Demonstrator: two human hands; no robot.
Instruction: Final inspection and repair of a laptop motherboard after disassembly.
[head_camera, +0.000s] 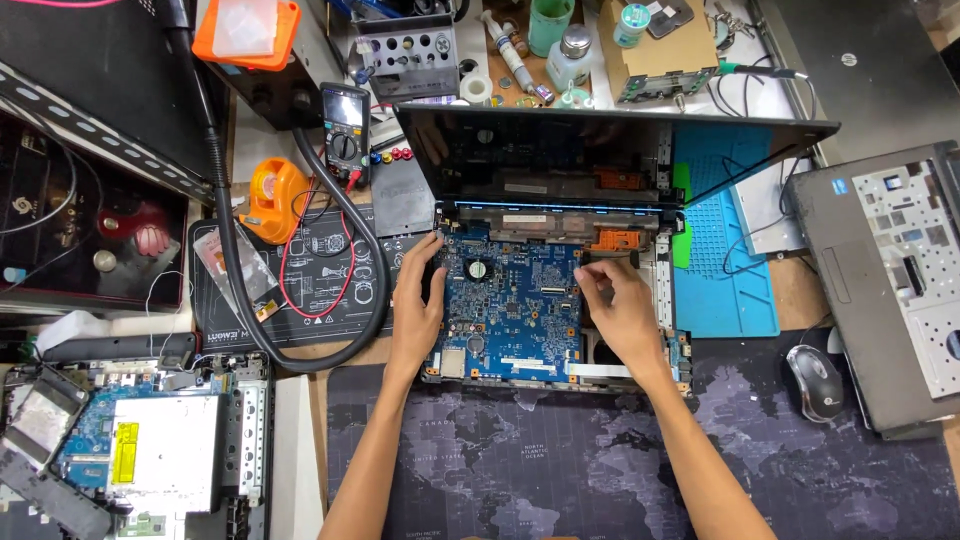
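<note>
Head view: my left hand (418, 300) lies flat along the left edge of the blue board (512, 300), fingers pressed onto it, holding nothing. My right hand (622, 312) pinches at the board's right edge, fingertips together by the orange tab (612, 240). The board sits in the open laptop base (664, 300), below the raised lid (600, 150). I judge it light, stiff and fragile, best held by its bare edges. A yellow label (125, 452) marks the drive at lower left; an orange tape dispenser (272, 200) stands left.
</note>
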